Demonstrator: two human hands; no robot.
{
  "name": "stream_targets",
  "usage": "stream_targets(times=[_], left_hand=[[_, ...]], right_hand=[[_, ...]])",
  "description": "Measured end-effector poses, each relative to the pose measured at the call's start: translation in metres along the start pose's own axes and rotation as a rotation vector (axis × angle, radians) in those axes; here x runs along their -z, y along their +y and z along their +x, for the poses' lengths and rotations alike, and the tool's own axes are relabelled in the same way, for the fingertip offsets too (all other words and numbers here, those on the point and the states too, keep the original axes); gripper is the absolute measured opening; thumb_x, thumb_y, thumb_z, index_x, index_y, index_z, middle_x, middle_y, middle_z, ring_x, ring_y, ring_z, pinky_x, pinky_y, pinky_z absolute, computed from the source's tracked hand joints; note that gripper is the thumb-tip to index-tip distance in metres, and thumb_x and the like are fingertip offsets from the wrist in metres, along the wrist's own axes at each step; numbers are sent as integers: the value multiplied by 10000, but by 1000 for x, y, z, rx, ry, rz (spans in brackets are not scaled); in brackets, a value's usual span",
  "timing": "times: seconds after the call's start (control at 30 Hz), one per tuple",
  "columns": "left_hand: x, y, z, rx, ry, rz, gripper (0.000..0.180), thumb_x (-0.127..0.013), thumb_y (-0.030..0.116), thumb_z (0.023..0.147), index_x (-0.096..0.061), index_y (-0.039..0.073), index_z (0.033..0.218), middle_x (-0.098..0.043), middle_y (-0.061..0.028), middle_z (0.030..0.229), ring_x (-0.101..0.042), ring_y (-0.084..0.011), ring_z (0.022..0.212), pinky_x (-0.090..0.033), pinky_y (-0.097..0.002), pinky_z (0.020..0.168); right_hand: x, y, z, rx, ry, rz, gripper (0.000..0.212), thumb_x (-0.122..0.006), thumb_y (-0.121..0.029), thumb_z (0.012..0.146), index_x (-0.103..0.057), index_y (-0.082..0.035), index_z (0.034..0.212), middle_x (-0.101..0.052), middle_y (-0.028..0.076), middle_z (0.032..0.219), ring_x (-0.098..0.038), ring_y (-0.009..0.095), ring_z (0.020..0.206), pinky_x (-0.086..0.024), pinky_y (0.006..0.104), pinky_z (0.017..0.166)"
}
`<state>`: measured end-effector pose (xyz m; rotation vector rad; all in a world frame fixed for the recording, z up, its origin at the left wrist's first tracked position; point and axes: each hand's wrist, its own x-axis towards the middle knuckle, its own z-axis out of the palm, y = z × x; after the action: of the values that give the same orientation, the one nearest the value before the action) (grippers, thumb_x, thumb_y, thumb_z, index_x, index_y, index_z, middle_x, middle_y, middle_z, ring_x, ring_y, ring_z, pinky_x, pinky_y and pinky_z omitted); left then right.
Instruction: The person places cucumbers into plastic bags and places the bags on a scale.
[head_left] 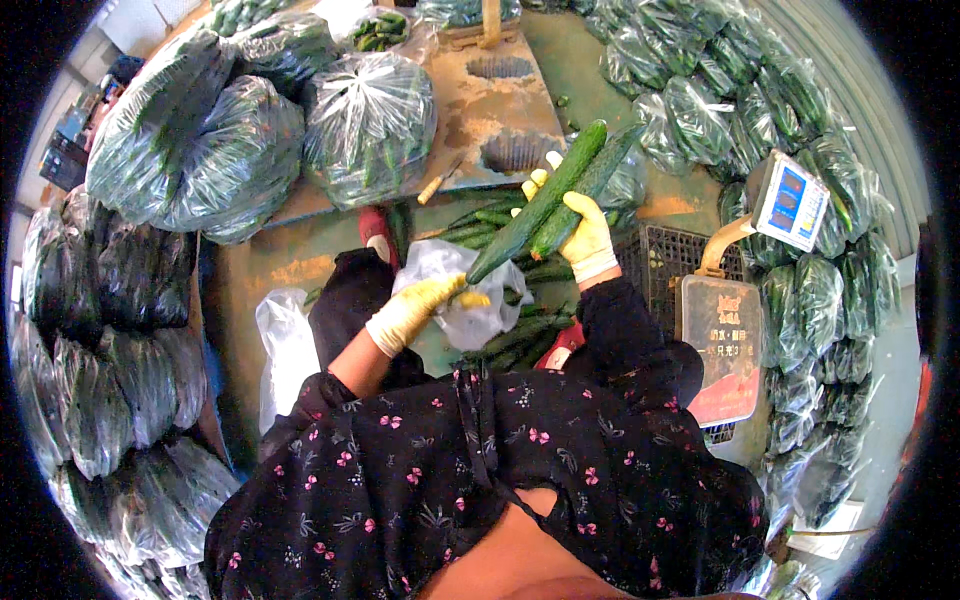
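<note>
Two long dark green cucumbers (541, 212) lie side by side, slanting, in my right hand (588, 238), which wears a pale yellow glove and is closed around them. Their lower tips point toward my left hand (408, 312), also gloved. It grips a clear plastic bag (480, 325) at its edge, and yellow fingertips show through the film. The tip of the longer cucumber is close to the left fingers and over the bag; whether they touch I cannot tell. Loose cucumbers (478, 228) are heaped below and beyond the bag, between my feet.
A scale with a blue display (790, 200) and flat platform (718, 345) stands right, by a black crate (655, 265). Filled bags (370, 130) rest on a board (455, 90) with a wooden-handled knife (440, 184). More bagged cucumbers stack left (95, 390) and right (840, 290).
</note>
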<state>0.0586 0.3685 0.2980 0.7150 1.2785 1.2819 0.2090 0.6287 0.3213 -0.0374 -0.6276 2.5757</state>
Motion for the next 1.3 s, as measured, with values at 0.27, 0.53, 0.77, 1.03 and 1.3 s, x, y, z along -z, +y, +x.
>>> stream_targets(times=[0.27,0.53,0.77,1.03,1.3], left_hand=[[-41,7,-22,35,57,-20,208,-576,144,940,-646,-10,1060,-648,-44,889,-579,-120,722,-475,-278,718],[-9,47,-7,-676,-408,1246,211,-547,204,950,-658,78,1078,-587,-40,691,-597,-149,625,-491,-291,588],[-9,128,-26,-208,22,80,417,-484,354,982,-615,-19,1114,-527,-25,636,-547,-153,608,-511,-324,668],[7,184,-32,-350,317,-353,392,-464,324,987,-645,-19,934,-504,5,561,-492,-143,509,-480,-349,676],[132,75,7,-245,120,-1026,859,-361,749,847,-602,-67,968,-503,-27,646,-445,-165,544,-454,-377,765]], right_hand=[[-43,56,-36,-105,-44,190,648,-611,-187,824,-371,-113,1421,-556,113,1219,-535,311,1144,-403,610,988],[-33,22,-35,-262,-58,129,703,-612,-312,809,-383,53,1365,-619,120,1078,-612,264,976,-465,471,898],[-129,-19,-63,299,-270,-130,696,-639,-155,833,-299,-97,1437,-537,88,1261,-511,304,1206,-378,563,1047],[-44,83,-46,114,-112,-1416,764,-760,-173,705,-408,-21,1366,-534,148,1291,-495,307,1232,-358,389,1066],[36,26,20,-16,-46,-2257,340,-722,-288,656,-681,-113,945,-648,169,1027,-610,380,960,-526,395,829]])
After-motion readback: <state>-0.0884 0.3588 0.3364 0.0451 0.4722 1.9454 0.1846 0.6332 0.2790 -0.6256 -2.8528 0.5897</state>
